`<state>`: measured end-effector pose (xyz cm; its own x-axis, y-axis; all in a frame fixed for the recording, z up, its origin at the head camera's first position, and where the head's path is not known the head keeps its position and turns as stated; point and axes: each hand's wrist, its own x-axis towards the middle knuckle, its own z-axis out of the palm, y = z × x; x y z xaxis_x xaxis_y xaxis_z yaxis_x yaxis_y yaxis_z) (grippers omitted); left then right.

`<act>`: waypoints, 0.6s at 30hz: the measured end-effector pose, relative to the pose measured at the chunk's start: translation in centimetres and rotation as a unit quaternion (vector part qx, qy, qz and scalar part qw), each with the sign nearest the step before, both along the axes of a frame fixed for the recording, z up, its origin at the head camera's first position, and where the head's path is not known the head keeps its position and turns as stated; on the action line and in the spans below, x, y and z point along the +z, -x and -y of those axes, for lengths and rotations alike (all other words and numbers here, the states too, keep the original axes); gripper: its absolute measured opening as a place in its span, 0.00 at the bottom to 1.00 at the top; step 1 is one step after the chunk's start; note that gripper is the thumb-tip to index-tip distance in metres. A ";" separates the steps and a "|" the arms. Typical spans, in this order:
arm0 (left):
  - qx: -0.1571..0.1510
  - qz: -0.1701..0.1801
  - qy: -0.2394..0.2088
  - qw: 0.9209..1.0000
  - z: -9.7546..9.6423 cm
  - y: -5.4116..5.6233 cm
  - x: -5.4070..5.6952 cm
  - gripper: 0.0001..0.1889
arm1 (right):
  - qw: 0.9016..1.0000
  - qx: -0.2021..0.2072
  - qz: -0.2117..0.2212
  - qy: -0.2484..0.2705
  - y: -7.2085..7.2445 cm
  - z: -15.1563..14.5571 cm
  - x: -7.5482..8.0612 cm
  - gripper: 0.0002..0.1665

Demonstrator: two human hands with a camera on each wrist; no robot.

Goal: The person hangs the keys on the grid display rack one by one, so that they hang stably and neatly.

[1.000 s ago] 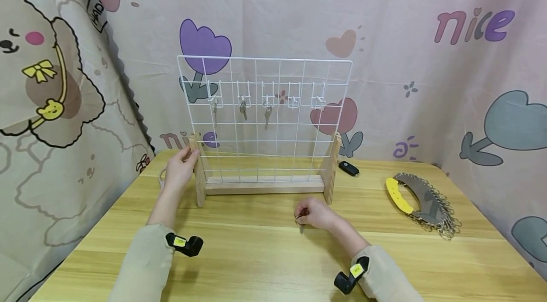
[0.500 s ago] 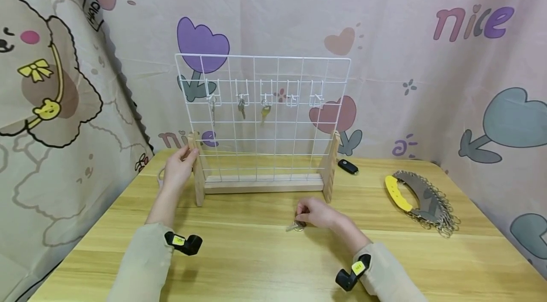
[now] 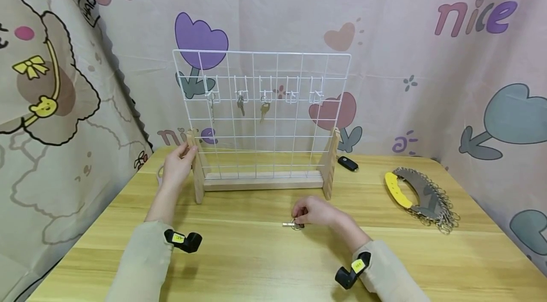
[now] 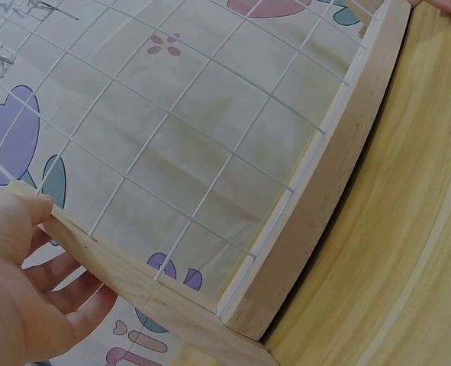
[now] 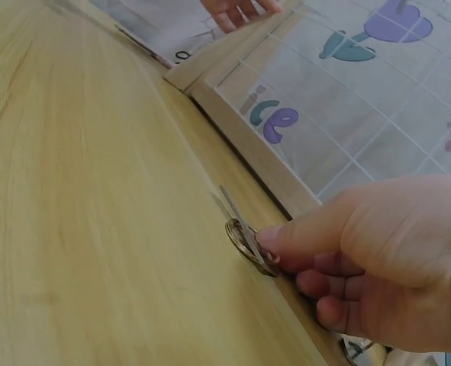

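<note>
A white wire grid rack (image 3: 261, 51) on a wooden stand stands upright on the table. My left hand (image 3: 177, 169) holds its left wooden post (image 4: 111, 263), thumb in front and fingers behind. In front of the rack, my right hand (image 3: 315, 212) pinches a key (image 5: 244, 221) on a metal key ring (image 5: 240, 242), low at the tabletop; the key points left. Whether it touches the wood I cannot tell. Hooks on the grid carry several small keys, among them a key (image 3: 265, 109) on the middle hook and another key (image 3: 241, 104) left of it. The two right hooks (image 3: 316, 97) carry no keys.
A black car key (image 3: 348, 164) lies by the rack's right foot. Farther right lies a yellow-handled ring (image 3: 398, 191) with many metal loops along its edge. Part of a pale round loop (image 3: 160, 175) shows behind the left hand. Printed cloth (image 3: 384, 55) hangs behind the table (image 3: 239, 264).
The key in my right hand has swung from pointing toward me to pointing left. The key on the middle hook has turned. My left hand stays on the post.
</note>
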<state>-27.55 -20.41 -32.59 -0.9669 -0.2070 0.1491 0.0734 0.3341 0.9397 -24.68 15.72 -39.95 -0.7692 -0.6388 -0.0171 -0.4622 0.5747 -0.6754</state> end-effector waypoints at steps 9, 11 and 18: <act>0.000 0.002 0.001 1.000 0.0 -0.2 0.3 0.32 | 0.995 0.026 -0.048 -0.079 -0.1 0.8 0.3 0.11; 0.000 0.002 0.000 1.000 0.0 -0.2 0.3 0.33 | 0.995 0.025 -0.055 -0.082 -0.2 0.7 0.4 0.11; -0.001 0.009 -0.002 1.000 0.0 -0.1 0.2 0.33 | 0.998 0.006 -0.059 -0.030 -0.3 0.1 0.5 0.06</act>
